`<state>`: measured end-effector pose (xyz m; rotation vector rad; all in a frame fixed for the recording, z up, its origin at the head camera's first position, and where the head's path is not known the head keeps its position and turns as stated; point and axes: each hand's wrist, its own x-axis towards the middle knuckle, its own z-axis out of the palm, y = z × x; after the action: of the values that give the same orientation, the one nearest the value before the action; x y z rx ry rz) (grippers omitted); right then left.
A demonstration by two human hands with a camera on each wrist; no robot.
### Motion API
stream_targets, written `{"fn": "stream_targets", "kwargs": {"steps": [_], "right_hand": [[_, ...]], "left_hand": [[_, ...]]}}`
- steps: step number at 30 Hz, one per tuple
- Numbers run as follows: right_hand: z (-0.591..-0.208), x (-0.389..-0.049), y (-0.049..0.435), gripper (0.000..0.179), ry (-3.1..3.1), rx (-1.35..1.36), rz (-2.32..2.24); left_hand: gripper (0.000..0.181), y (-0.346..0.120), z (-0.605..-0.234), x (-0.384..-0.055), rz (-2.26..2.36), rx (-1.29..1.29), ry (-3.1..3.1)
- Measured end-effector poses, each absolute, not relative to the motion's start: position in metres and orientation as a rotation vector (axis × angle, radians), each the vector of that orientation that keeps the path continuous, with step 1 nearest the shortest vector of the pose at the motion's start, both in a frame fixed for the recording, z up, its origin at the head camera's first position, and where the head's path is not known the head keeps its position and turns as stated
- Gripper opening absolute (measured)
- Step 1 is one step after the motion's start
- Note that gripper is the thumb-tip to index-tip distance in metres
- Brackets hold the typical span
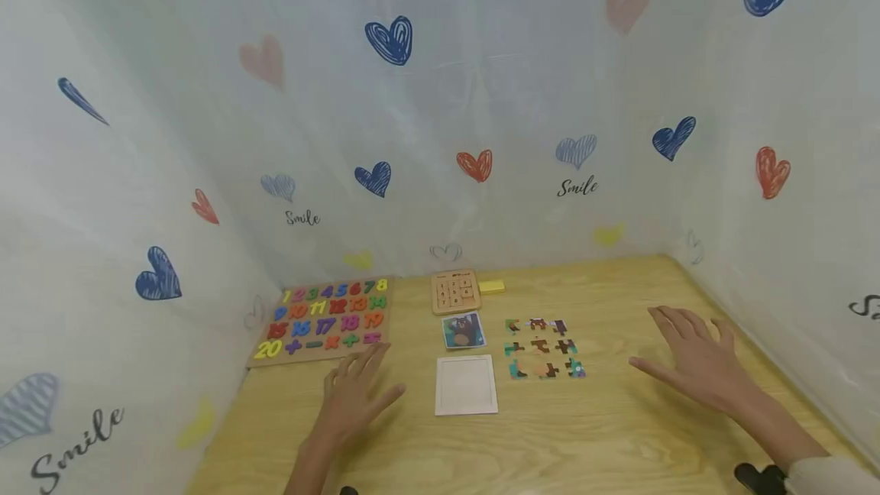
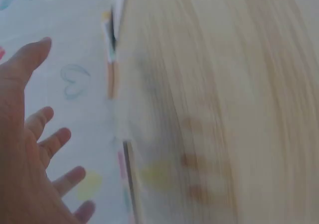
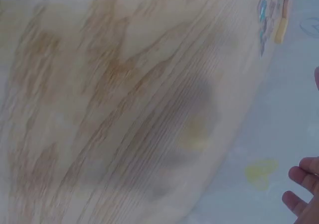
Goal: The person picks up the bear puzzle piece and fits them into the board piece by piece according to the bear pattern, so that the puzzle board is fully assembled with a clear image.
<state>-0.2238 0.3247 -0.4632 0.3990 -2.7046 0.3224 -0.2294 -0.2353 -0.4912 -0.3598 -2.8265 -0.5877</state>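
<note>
My left hand [image 1: 348, 399] hovers above the table with its fingers spread, holding nothing. Just beyond its fingertips lies a number board [image 1: 312, 357] with colored numerals and math signs. Over on the right side, my right hand [image 1: 701, 365] is raised with fingers extended and nothing in its grasp. Between the hands lie a white square puzzle tray [image 1: 466, 386], a picture card [image 1: 464, 331] of a dark bear, and several loose jigsaw pieces [image 1: 539, 346] laid out in rows. In the left wrist view the fingers [image 2: 65, 139] are apart; only some right fingertips [image 3: 301, 179] show in the other wrist view.
A wooden number puzzle [image 1: 455, 292] lies at the back of the table, a yellow block [image 1: 491, 286] beside it. Curtains [image 1: 440, 98] printed with hearts enclose the back and both sides of the wooden table [image 1: 550, 441].
</note>
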Motion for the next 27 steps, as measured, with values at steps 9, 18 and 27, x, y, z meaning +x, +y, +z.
{"fn": "stream_targets", "kwargs": {"steps": [9, 18, 27], "right_hand": [[-0.454, -0.25, 0.291, 0.083, -2.689, 0.501, 0.338], [-0.452, -0.274, 0.263, 0.069, -2.689, 0.58, 0.395], [-0.457, -0.296, 0.233, 0.061, -2.718, 0.647, 0.504]], "left_hand": [[0.074, -0.207, -0.498, -0.25, -0.888, -0.417, -2.801], [0.062, -0.19, -0.511, -0.264, -1.146, -0.422, -2.772], [0.057, -0.184, -0.527, -0.271, -1.196, -0.433, -2.837]]}}
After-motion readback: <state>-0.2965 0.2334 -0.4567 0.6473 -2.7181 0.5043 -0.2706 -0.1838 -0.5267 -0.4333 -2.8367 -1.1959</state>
